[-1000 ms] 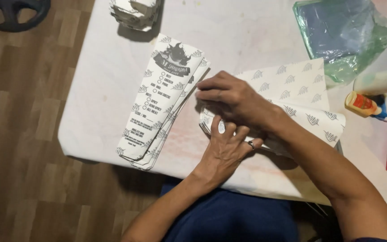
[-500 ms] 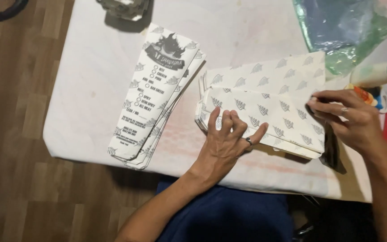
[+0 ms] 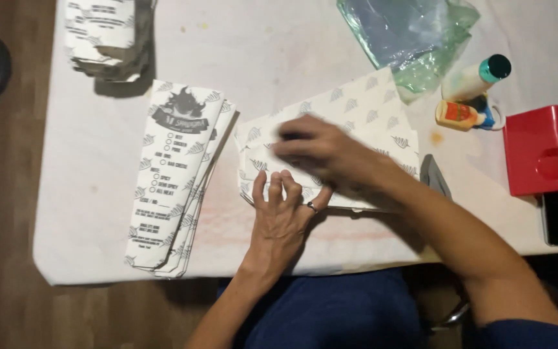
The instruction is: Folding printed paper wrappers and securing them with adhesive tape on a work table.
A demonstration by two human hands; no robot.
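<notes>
Patterned paper sheets (image 3: 363, 113) lie mid-table — left hand (image 3: 285, 216) pressed flat on their near edge, fingers spread; right hand (image 3: 321, 152) blurred, palm down across them, grip unclear.

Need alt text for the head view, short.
Both hands rest on a stack of printed paper sheets on a white table: left hand fingertips down, right hand blurred above it. Folded paper bags lie to the left.

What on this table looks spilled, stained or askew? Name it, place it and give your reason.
An orange-brown stain marks the white tablecloth beside the small orange bottle, which lies on its side. The stack of long printed sheets is fanned unevenly, edges not aligned.
</notes>
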